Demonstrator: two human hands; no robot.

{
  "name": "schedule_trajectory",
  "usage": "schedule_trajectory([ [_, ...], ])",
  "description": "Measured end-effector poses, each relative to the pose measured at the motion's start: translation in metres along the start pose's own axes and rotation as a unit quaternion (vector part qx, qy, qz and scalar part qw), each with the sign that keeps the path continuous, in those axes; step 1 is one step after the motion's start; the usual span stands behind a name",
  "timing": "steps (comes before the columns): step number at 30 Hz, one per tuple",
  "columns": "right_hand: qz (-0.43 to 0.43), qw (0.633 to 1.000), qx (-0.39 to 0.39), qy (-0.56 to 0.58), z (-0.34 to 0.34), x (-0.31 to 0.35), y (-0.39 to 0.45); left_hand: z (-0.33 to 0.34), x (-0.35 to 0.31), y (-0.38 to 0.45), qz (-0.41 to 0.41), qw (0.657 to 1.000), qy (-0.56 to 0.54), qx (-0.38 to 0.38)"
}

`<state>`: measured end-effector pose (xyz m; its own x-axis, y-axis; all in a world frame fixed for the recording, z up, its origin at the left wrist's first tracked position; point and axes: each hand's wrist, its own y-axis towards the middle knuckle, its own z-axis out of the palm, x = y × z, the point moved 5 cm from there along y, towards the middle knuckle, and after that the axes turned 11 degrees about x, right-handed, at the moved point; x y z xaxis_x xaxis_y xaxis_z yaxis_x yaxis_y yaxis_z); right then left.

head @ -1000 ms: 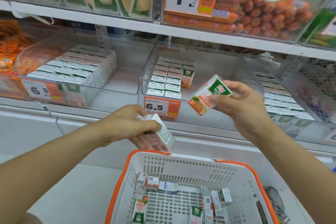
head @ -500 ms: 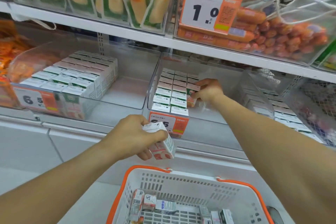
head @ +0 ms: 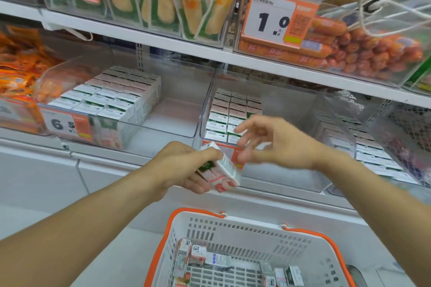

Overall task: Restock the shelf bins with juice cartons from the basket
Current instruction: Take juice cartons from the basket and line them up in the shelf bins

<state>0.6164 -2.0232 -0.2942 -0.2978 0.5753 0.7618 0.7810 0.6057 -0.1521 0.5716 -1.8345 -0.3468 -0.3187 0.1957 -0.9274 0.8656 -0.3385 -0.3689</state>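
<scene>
At the left of the frame, the left shelf bin (head: 121,109) is sitting w/ rows of cartons inside. In the centre, your left hand (head: 184,165) is gripping one juice carton (head: 221,170), fingers curled round it; its long axis is slanting from upper left to lower right. Just right of it, your right hand (head: 277,142) is hovering w/ fingers spread, holding nothing, fingertips nearly touching the carton. The middle bin (head: 263,109) is lying directly behind and above both hands, so the right hand is nearer to it. At bottom centre, the basket (head: 233,219) is holding more cartons, approx. under your wrists.
</scene>
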Motion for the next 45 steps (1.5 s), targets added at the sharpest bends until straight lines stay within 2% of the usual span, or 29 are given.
schedule_trajectory([
  [1,0.011,0.997,0.042,-0.062,0.015,0.006,-0.007,0.002,-0.003,-0.003,0.008,1.000,-0.002,0.008],
  [2,0.014,0.991,0.048,-0.121,0.026,0.010,-0.011,0.004,-0.006,-0.007,0.019,1.000,0.001,0.013],
  [4,-0.007,0.987,-0.003,-0.158,0.035,0.017,-0.012,0.004,-0.011,-0.013,0.040,0.999,0.022,0.018],
  [6,-0.029,0.995,-0.035,-0.085,0.036,0.020,-0.011,-0.004,-0.012,-0.020,0.041,0.997,0.067,0.016],
  [8,-0.037,0.998,-0.035,0.023,0.038,0.019,-0.007,-0.020,-0.010,-0.028,0.028,0.985,0.171,-0.007],
  [10,-0.050,0.993,-0.035,0.099,0.044,0.019,0.000,-0.035,-0.012,-0.034,0.058,0.971,0.230,-0.042],
  [13,-0.064,0.981,-0.062,0.171,0.059,0.024,0.015,-0.050,-0.015,-0.038,0.141,0.976,0.150,-0.068],
  [17,-0.069,0.972,-0.084,0.207,0.066,0.032,0.029,-0.075,-0.017,-0.045,0.208,0.959,0.159,-0.107],
  [19,-0.075,0.980,-0.112,0.147,0.058,0.027,0.031,-0.094,-0.019,-0.048,0.234,0.946,0.180,-0.132],
  [21,-0.067,0.984,-0.162,-0.013,0.049,0.014,0.032,-0.116,-0.025,-0.042,0.246,0.930,0.220,-0.162],
  [23,-0.057,0.963,-0.182,-0.192,0.043,0.000,0.032,-0.135,-0.036,-0.026,0.260,0.914,0.257,-0.176],
  [25,-0.042,0.938,-0.159,-0.304,0.040,-0.013,0.038,-0.150,-0.051,-0.001,0.268,0.902,0.295,-0.166],
  [29,0.006,0.925,-0.120,-0.361,0.024,-0.034,0.050,-0.178,-0.075,0.070,0.230,0.879,0.383,-0.166],
  [33,0.021,0.937,-0.104,-0.333,0.021,-0.046,0.055,-0.208,-0.074,0.142,0.173,0.852,0.456,-0.192],
  [35,0.013,0.941,-0.115,-0.319,0.021,-0.047,0.055,-0.219,-0.069,0.168,0.117,0.825,0.513,-0.205],
  [38,0.010,0.940,-0.120,-0.320,0.022,-0.046,0.056,-0.222,-0.072,0.190,0.062,0.730,0.639,-0.236],
  [39,0.008,0.940,-0.123,-0.319,0.022,-0.046,0.056,-0.221,-0.075,0.195,0.054,0.708,0.663,-0.238],
  [43,0.014,0.937,-0.134,-0.323,0.022,-0.041,0.055,-0.217,-0.079,0.211,0.026,0.652,0.713,-0.254],
  [45,0.028,0.936,-0.125,-0.328,0.024,-0.040,0.054,-0.216,-0.079,0.214,0.016,0.638,0.725,-0.259],
])
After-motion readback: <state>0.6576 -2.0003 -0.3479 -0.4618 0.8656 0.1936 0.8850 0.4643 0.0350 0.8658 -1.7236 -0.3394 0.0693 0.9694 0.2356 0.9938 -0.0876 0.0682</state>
